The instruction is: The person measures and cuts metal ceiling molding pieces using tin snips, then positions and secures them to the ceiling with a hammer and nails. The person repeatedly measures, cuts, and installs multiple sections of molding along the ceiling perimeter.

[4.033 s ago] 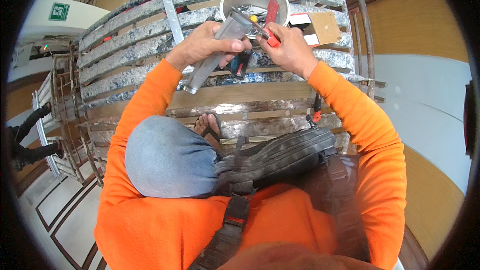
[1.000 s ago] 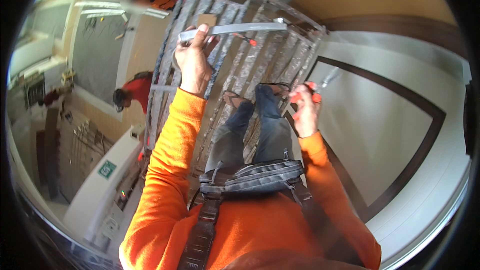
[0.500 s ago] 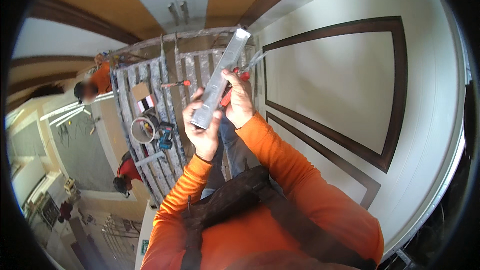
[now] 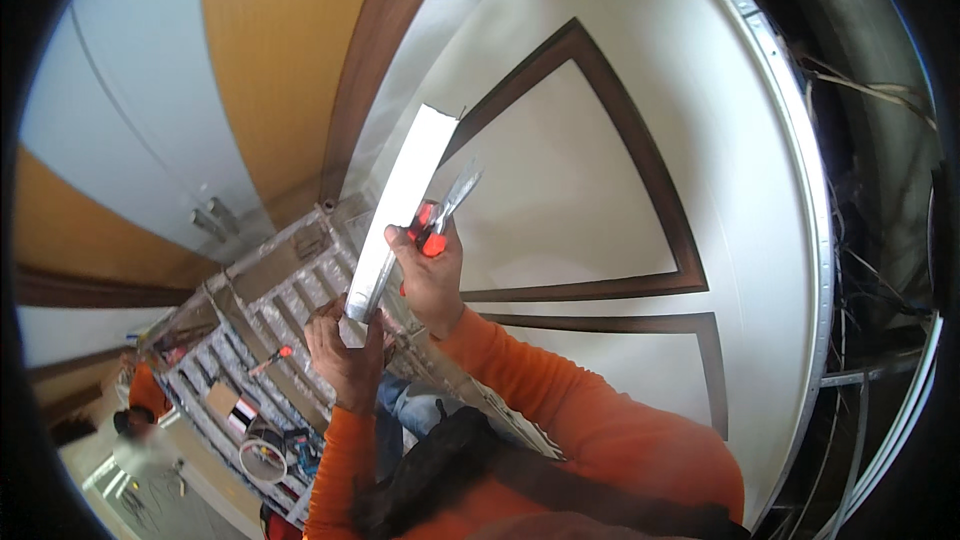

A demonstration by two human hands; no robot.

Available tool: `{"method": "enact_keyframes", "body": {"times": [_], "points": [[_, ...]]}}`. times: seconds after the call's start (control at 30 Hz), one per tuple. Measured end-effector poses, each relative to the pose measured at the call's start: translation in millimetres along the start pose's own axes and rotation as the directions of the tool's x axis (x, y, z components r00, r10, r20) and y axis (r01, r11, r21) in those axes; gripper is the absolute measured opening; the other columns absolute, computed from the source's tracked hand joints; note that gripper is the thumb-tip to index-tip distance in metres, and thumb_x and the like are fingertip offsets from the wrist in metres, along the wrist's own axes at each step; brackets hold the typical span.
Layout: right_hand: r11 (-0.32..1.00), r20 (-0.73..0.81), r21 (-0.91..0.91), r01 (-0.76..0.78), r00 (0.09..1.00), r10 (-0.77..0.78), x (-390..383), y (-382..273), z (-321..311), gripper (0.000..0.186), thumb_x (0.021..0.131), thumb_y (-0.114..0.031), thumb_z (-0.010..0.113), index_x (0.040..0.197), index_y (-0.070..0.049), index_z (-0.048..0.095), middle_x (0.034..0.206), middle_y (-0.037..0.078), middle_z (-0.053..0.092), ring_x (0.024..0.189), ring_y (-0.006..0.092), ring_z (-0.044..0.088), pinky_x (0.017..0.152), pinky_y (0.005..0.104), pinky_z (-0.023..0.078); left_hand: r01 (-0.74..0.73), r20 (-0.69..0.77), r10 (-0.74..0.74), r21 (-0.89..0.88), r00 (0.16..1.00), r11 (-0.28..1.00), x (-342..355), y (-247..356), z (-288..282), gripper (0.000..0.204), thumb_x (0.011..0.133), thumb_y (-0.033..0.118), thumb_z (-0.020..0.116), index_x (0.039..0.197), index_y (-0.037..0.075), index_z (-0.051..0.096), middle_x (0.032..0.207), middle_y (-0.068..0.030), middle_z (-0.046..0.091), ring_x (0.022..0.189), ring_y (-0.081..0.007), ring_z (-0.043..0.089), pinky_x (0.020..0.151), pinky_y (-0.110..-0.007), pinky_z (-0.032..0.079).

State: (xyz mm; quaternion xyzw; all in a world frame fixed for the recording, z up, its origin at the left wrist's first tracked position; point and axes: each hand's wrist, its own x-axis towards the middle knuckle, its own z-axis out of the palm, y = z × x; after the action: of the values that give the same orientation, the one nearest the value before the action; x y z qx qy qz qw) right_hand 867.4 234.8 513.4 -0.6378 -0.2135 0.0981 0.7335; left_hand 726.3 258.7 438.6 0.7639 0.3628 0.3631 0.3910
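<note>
A pale metal channel (image 4: 400, 210) slants up and away in front of me, its bright face toward me. At its near end, my left hand (image 4: 345, 355) is closed around it. My right hand (image 4: 435, 285) is closed further up, its thumb against the channel's side. That same hand also holds red-handled tin snips (image 4: 461, 188), with the metal blades pointing up and away beside the channel. The palm hides part of the snips' handles.
Below lies a slatted platform (image 4: 290, 310) with a bucket (image 4: 263, 457), a blue cordless drill (image 4: 303, 448), a red-ended hand tool (image 4: 272, 359) and a cardboard piece (image 4: 222, 400). A dark-framed wall panel (image 4: 655, 180) rises on the right, loose cables (image 4: 880, 90) beyond. Another person (image 4: 148, 392) is at far left.
My view has swung right and up, bringing more wall and the cables into sight. The channel and both hands are raised, with the left hand still at the near end.
</note>
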Motion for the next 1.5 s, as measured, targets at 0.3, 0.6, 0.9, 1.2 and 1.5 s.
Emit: {"method": "enact_keyframes", "body": {"times": [0.3, 0.6, 0.9, 1.2, 1.5], "points": [[0.804, -0.052, -0.562, 0.194, 0.962, -0.268, 149.4, -106.5, -82.1, 0.03, 0.089, -0.008, 0.074, 0.113, -0.002, 0.057, 0.093, 0.008, 0.062, 0.084, 0.0166, 0.057, 0.077, 0.0337, 0.05, 0.129, 0.397, 0.02, -0.345, 0.917, 0.93, 60.6, 71.0, 61.7, 0.048, 0.083, 0.014, 0.084, 0.127, 0.006, 0.066, 0.115, -0.0138, 0.073, 0.106, -0.0305, 0.07, 0.09, -0.041, 0.056], [0.353, -0.015, -0.93, 0.098, 0.952, -0.305, 295.1, -272.5, -177.9, 0.04, 0.084, -0.021, 0.076, 0.115, 0.002, 0.065, 0.099, 0.017, 0.072, 0.089, 0.03, 0.069, 0.086, 0.0403, 0.055, 0.534, 0.704, 0.168, -0.652, 0.69, 0.539, 213.0, 216.1, 175.0, 0.041, 0.098, 0.027, 0.072, 0.125, -0.004, 0.069, 0.101, -0.0085, 0.075, 0.089, -0.0141, 0.07, 0.08, -0.029, 0.058], [0.52, -0.088, -0.854, 0.007, 0.983, -0.159, 327.4, -341.5, -176.1, 0.042, 0.082, -0.028, 0.079, 0.11, 0.001, 0.068, 0.097, 0.012, 0.071, 0.088, 0.0192, 0.067, 0.08, 0.0338, 0.055, 0.67, 0.716, 0.376, -0.692, 0.588, 0.27, 333.3, 435.2, 223.8, 0.062, 0.093, 0.038, 0.077, 0.123, -0.014, 0.061, 0.115, -0.0221, 0.068, 0.097, -0.0299, 0.073, 0.084, -0.041, 0.063], [-0.024, 0.077, -0.997, 0.076, 0.863, -0.499, 339.3, -402.8, -243.4, 0.04, 0.091, -0.032, 0.08, 0.113, -0.002, 0.067, 0.101, 0.016, 0.074, 0.09, 0.0279, 0.072, 0.078, 0.0412, 0.056, 0.628, 0.672, 0.274, -0.74, 0.688, 0.239, 361.5, 482.5, 246.0, 0.045, 0.087, 0.025, 0.081, 0.105, -0.015, 0.069, 0.093, -0.0216, 0.074, 0.076, -0.0288, 0.076, 0.068, -0.037, 0.066], [-0.477, 0.282, -0.85, -0.226, 0.569, -0.772, 264.7, -446.1, -415.9, 0.028, 0.087, -0.014, 0.076, 0.108, -0.001, 0.063, 0.096, 0.017, 0.065, 0.088, 0.039, 0.066, 0.079, 0.0459, 0.052, 0.702, 0.719, 0.247, -0.692, 0.65, 0.168, 400.8, 520.9, 288.0, 0.04, 0.087, 0.02, 0.08, 0.102, -0.016, 0.069, 0.095, -0.0228, 0.075, 0.079, -0.0308, 0.077, 0.069, -0.036, 0.066]]}}
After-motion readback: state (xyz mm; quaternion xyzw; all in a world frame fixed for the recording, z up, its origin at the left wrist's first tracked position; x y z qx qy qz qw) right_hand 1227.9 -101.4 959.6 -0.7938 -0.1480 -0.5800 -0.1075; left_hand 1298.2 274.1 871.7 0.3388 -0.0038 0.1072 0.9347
